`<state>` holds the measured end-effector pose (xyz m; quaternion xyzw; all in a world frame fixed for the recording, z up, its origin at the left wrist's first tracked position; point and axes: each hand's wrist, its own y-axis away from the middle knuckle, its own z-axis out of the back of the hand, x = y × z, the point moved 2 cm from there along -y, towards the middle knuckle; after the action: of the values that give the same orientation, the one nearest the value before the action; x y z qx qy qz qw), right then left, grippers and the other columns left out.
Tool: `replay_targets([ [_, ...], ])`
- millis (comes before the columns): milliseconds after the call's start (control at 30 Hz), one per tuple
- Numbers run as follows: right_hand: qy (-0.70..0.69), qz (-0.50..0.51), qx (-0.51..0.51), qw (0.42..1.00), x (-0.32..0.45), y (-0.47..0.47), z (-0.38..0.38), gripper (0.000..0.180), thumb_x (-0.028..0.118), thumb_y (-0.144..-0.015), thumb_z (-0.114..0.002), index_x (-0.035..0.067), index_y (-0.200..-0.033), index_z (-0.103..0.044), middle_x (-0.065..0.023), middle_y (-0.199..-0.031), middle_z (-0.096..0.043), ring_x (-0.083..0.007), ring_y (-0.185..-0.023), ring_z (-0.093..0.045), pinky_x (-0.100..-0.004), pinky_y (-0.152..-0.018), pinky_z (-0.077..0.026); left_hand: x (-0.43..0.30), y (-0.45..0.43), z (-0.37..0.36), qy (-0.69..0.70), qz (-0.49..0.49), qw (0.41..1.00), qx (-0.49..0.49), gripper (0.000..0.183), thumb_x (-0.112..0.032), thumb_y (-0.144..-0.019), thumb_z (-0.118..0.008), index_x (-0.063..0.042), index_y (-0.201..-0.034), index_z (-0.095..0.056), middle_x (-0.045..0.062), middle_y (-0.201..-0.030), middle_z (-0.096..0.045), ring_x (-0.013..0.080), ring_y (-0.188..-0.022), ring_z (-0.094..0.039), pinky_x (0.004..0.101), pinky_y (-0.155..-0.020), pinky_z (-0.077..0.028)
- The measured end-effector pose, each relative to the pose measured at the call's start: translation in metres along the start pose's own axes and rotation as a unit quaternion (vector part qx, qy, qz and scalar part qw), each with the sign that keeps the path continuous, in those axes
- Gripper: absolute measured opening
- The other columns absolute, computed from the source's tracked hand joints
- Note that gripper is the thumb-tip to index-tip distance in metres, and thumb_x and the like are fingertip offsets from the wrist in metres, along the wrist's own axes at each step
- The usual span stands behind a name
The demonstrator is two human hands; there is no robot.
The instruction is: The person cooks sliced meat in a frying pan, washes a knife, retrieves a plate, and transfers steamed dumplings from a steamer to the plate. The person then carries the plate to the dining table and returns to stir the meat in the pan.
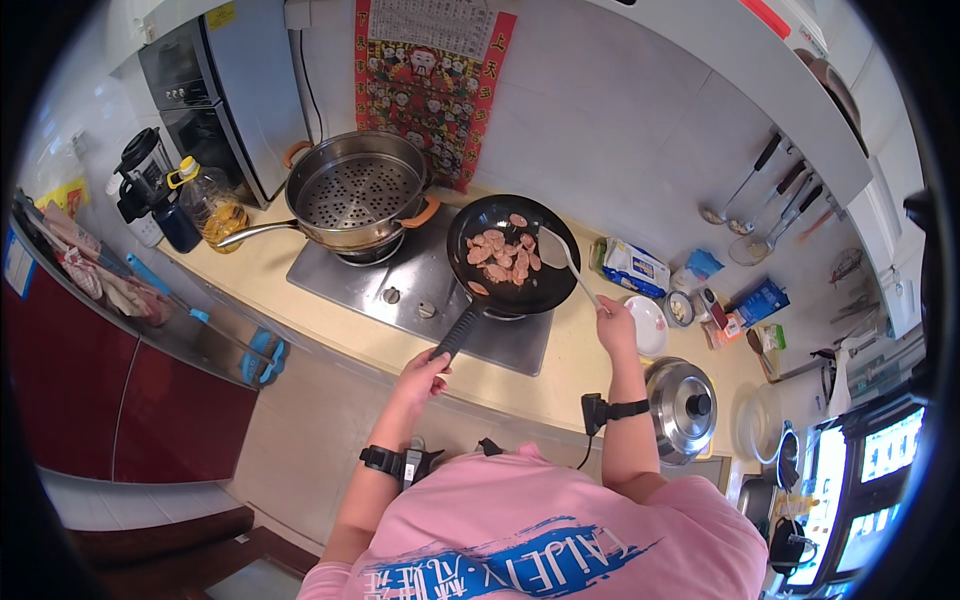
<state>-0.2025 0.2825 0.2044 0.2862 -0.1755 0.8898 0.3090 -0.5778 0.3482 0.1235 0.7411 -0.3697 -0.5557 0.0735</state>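
Thin slices of pinkish meat, perhaps sausage, lie in a black frying pan on the right side of a steel gas hob. My left hand is closed around the end of the pan's black handle. In my right hand is a light-coloured spatula, its blade inside the pan at the right edge of the slices. A wide steel steamer pot with a perforated tray stands on the left side of the hob.
Left of the steamer are an oil bottle and a blender. To the right stand a white plate, a small bowl, packets and a lidded steel pot. Ladles hang on the wall. The steamer's long handle points left.
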Motion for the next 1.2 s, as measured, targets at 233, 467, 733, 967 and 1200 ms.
replay_targets([
  [233,-0.060,0.008,0.039,0.997,0.011,0.005,-0.038,0.028,0.018,-0.090,-0.058,0.010,-0.115,-0.067,-0.0204,-0.098,-0.068,-0.0334,-0.091,-0.067,-0.0367,-0.082,-0.051,-0.003,-0.004,0.002,0.006,-0.003,0.999,-0.034,0.034,-0.033,-0.091,-0.065,-0.006,-0.111,-0.058,0.003,-0.086,-0.060,0.0116,-0.059,-0.056,0.0236,-0.054,-0.044],
  [467,-0.153,-0.010,0.157,0.976,0.021,0.012,-0.030,0.028,0.014,-0.093,-0.056,0.002,-0.116,-0.066,-0.0045,-0.077,-0.063,-0.0124,-0.070,-0.055,-0.0273,-0.066,-0.046,-0.007,-0.001,0.003,-0.013,0.003,0.999,-0.042,0.031,-0.033,-0.092,-0.063,-0.007,-0.108,-0.059,0.001,-0.085,-0.061,0.0104,-0.060,-0.056,0.0231,-0.056,-0.044],
  [733,-0.118,-0.023,0.126,0.985,0.004,0.008,-0.046,0.028,0.015,-0.092,-0.056,0.003,-0.116,-0.066,-0.0050,-0.078,-0.064,-0.0132,-0.071,-0.057,-0.0270,-0.067,-0.046,-0.009,-0.003,0.002,-0.019,0.011,0.999,-0.034,0.032,-0.034,-0.091,-0.064,-0.007,-0.109,-0.059,0.002,-0.087,-0.062,0.0112,-0.062,-0.057,0.0241,-0.057,-0.045],
  [967,-0.233,-0.158,0.209,0.937,0.022,0.017,-0.054,0.028,0.019,-0.094,-0.054,0.005,-0.116,-0.067,-0.0017,-0.071,-0.059,-0.0109,-0.057,-0.051,-0.0259,-0.053,-0.042,-0.009,-0.001,0.003,-0.015,0.016,0.999,-0.031,0.034,-0.035,-0.090,-0.066,-0.008,-0.110,-0.059,0.003,-0.089,-0.063,0.0127,-0.064,-0.058,0.0250,-0.059,-0.046],
  [1200,-0.310,-0.193,0.270,0.891,0.044,0.029,-0.046,0.030,0.019,-0.097,-0.052,0.008,-0.124,-0.062,0.0017,-0.068,-0.052,-0.0053,-0.048,-0.038,-0.0214,-0.043,-0.029,-0.007,-0.001,0.003,-0.013,0.015,0.999,-0.039,0.035,-0.036,-0.091,-0.065,-0.008,-0.111,-0.059,0.001,-0.088,-0.062,0.0111,-0.062,-0.056,0.0241,-0.059,-0.045],
])
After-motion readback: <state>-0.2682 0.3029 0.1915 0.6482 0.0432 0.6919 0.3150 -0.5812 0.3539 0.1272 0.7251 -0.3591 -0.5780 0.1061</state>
